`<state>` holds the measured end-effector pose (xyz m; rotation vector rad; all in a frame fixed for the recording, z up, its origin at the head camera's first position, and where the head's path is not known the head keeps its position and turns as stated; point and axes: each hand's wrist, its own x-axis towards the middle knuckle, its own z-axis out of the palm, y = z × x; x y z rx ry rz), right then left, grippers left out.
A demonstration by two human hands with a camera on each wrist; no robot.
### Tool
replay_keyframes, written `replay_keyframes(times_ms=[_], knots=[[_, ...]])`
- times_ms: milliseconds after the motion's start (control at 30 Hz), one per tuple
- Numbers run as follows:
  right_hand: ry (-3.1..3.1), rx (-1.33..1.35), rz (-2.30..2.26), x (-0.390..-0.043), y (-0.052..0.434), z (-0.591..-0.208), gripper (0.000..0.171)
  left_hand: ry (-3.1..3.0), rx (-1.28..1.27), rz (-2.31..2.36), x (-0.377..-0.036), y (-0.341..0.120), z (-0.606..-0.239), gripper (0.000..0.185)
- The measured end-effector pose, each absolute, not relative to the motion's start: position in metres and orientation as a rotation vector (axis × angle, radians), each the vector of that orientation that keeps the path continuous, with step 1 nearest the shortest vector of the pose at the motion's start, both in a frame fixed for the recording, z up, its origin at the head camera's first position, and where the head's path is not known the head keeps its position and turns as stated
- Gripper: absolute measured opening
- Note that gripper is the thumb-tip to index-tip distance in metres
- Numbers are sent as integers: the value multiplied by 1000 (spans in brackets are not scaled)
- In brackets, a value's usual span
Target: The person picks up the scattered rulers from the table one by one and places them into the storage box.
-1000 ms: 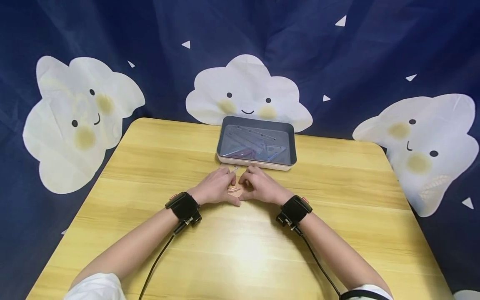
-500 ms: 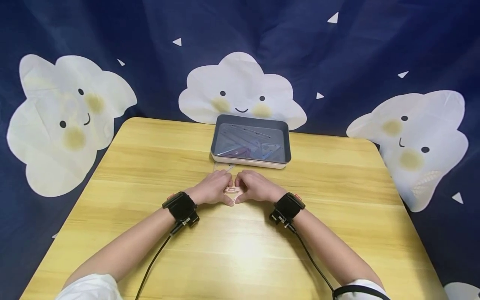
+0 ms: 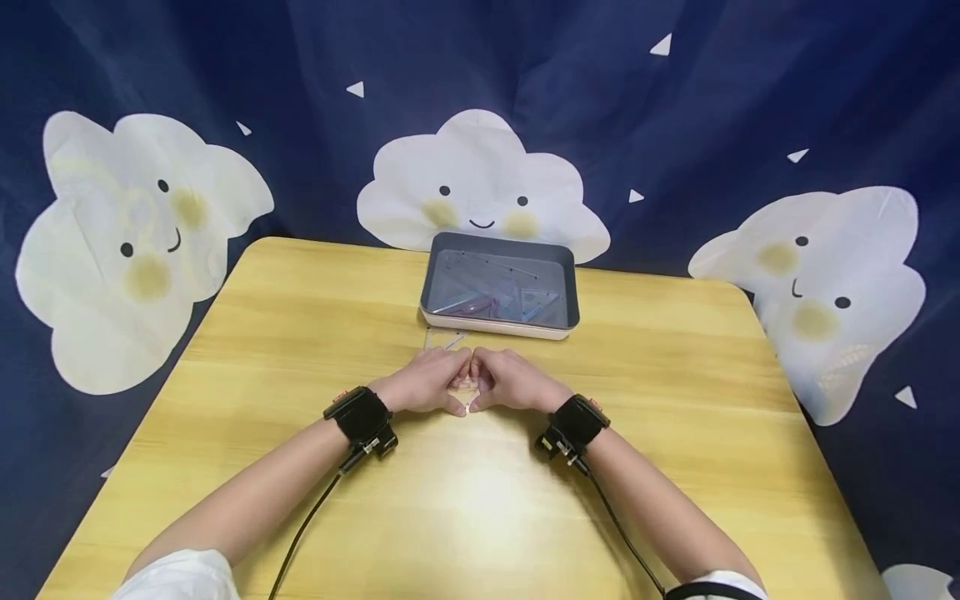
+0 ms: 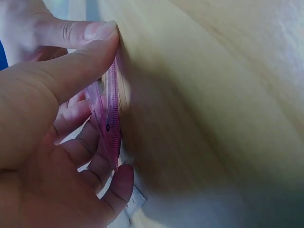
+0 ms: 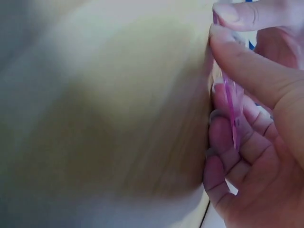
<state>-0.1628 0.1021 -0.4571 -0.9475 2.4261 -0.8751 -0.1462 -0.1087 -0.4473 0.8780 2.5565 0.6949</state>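
- Pink ruler ended pinched between your left hand and right hand.
- Hands had closed together; ruler tilted off the table, ready to lift.

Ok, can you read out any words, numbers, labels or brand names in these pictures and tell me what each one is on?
None can be read.
Pink ruler, pinched by the left hand and the right hand: scale marks and a small dark round mark, too blurred to read.
Clear rulers in the tray: markings too small.
Black wrist bands: no readable text.
Cloud backdrop: only drawn faces, no writing.
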Motion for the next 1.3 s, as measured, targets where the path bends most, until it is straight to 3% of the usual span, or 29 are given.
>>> replay_keyframes(times_ms=[333,667,1033,1300], knots=[[2238,-843,-1132,-152,116,-460,28,2499,889,837,-141,-115,-451,49],[2218,-747,-1348,-142,142,-460,14,2309,873,1177,-142,-109,-450,21],[2195,-507,-1650,-136,167,-452,21,2348,867,1291,-153,-85,-437,20],[2138,-348,-1824,-135,182,-447,28,2379,852,1317,-159,-62,-432,9]])
